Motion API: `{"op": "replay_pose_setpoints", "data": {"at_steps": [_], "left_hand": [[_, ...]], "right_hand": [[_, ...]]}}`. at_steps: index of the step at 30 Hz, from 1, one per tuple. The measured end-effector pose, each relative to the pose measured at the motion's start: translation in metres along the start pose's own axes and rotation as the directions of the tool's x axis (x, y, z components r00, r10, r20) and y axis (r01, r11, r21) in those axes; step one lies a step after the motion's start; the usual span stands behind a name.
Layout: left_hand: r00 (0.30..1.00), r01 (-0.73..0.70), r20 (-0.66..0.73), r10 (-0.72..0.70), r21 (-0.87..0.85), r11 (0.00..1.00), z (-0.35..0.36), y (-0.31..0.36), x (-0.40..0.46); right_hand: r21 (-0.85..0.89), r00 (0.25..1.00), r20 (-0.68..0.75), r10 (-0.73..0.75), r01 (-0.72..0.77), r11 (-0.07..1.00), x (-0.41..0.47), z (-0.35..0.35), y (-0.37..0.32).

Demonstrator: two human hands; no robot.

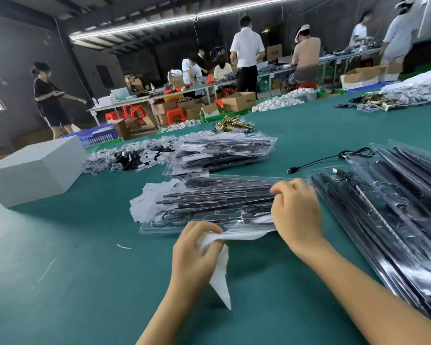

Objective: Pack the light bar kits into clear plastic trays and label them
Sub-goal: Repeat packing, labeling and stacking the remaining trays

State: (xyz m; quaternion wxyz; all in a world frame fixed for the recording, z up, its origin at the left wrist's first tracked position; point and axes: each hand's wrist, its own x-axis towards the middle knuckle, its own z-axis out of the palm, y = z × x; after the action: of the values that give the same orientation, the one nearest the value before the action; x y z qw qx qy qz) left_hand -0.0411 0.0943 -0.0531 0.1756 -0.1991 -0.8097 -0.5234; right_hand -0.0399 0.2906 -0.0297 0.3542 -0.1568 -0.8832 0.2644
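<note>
Holding: left hand (194, 247) pinches one white paper strip (220, 272), which hangs over the green table (72, 257); right hand (296, 210), fingers curled, grips the right end of one clear tray (209, 205) of black bars, lying flat near the table's middle. Stacks of filled trays: two, one (222, 153) just behind, one (403, 215) to the right, running to the frame edge. White box (35, 170): one, far left. Loose cable (329, 159): one, between the stacks. Open cloth lies left of and before the hands.
</note>
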Motion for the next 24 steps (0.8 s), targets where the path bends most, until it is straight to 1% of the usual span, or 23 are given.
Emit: {"op": "replay_pose_setpoints", "data": {"at_steps": [1,2,3,4,5,6,7,8,10,11,12,13,15,16,18,19,20,21,22,24], "left_hand": [[0.995,0.095,-0.016,-0.097,-0.077,0.992,-0.001,0.000,0.001],[0.985,0.167,-0.017,-0.172,-0.144,0.975,-0.002,0.000,0.002],[0.976,0.210,-0.010,-0.216,-0.199,0.957,-0.004,0.000,0.003],[0.970,0.235,0.004,-0.241,-0.246,0.940,-0.005,-0.001,0.003],[0.965,0.255,0.022,-0.260,-0.288,0.923,-0.006,-0.001,0.003],[0.960,0.275,0.040,-0.278,-0.336,0.901,-0.008,-0.002,0.003],[0.952,0.296,0.052,-0.301,-0.391,0.872,-0.009,-0.003,0.003],[0.942,0.321,0.059,-0.331,-0.449,0.834,-0.010,-0.004,0.005],[0.920,0.363,0.085,-0.382,-0.551,0.751,-0.013,-0.006,0.007],[0.916,0.372,0.103,-0.388,-0.579,0.725,-0.014,-0.006,0.008],[0.917,0.373,0.120,-0.380,-0.589,0.717,-0.015,-0.006,0.008],[0.921,0.370,0.132,-0.366,-0.593,0.715,-0.015,-0.006,0.008],[0.926,0.356,0.142,-0.349,-0.631,0.689,-0.014,-0.005,0.009],[0.928,0.345,0.143,-0.345,-0.684,0.643,-0.013,-0.004,0.011],[0.921,0.334,0.170,-0.350,-0.807,0.488,-0.012,-0.004,0.014],[0.915,0.340,0.194,-0.354,-0.843,0.416,-0.013,-0.004,0.015],[0.906,0.353,0.219,-0.361,-0.862,0.364,-0.013,-0.004,0.016],[0.898,0.365,0.232,-0.374,-0.867,0.338,-0.014,-0.005,0.017],[0.889,0.374,0.229,-0.396,-0.863,0.339,-0.014,-0.007,0.017],[0.873,0.379,0.192,-0.447,-0.845,0.376,-0.014,-0.012,0.020]], "right_hand": [[0.045,0.996,0.073,-0.045,0.041,0.998,-0.001,-0.004,-0.005],[0.071,0.977,0.208,-0.056,0.042,0.997,-0.002,-0.007,-0.010],[0.086,0.927,0.373,-0.044,0.013,0.996,-0.003,-0.010,-0.015],[0.095,0.850,0.526,-0.020,-0.035,0.995,-0.005,-0.012,-0.019],[0.103,0.763,0.646,-0.001,-0.086,0.991,-0.007,-0.013,-0.022],[0.111,0.689,0.725,0.011,-0.132,0.985,-0.008,-0.012,-0.023],[0.127,0.661,0.751,0.011,-0.160,0.979,-0.009,-0.012,-0.023],[0.158,0.680,0.733,0.005,-0.178,0.971,-0.008,-0.012,-0.023],[0.240,0.797,0.604,0.005,-0.187,0.953,-0.005,-0.014,-0.021],[0.280,0.848,0.531,0.005,-0.182,0.943,-0.003,-0.015,-0.019],[0.328,0.880,0.474,0.011,-0.188,0.926,-0.002,-0.015,-0.019],[0.381,0.897,0.442,0.028,-0.216,0.899,-0.002,-0.016,-0.019],[0.470,0.890,0.448,0.084,-0.314,0.825,-0.004,-0.016,-0.022],[0.486,0.861,0.495,0.115,-0.384,0.785,-0.005,-0.015,-0.022],[0.461,0.782,0.606,0.146,-0.496,0.736,-0.009,-0.014,-0.025],[0.455,0.779,0.611,0.141,-0.492,0.742,-0.009,-0.013,-0.025],[0.475,0.807,0.577,0.128,-0.459,0.751,-0.009,-0.012,-0.024],[0.521,0.848,0.518,0.113,-0.417,0.745,-0.007,-0.013,-0.024],[0.581,0.885,0.454,0.102,-0.381,0.719,-0.005,-0.014,-0.024],[0.699,0.933,0.347,0.101,-0.329,0.636,0.001,-0.023,-0.026]]}}
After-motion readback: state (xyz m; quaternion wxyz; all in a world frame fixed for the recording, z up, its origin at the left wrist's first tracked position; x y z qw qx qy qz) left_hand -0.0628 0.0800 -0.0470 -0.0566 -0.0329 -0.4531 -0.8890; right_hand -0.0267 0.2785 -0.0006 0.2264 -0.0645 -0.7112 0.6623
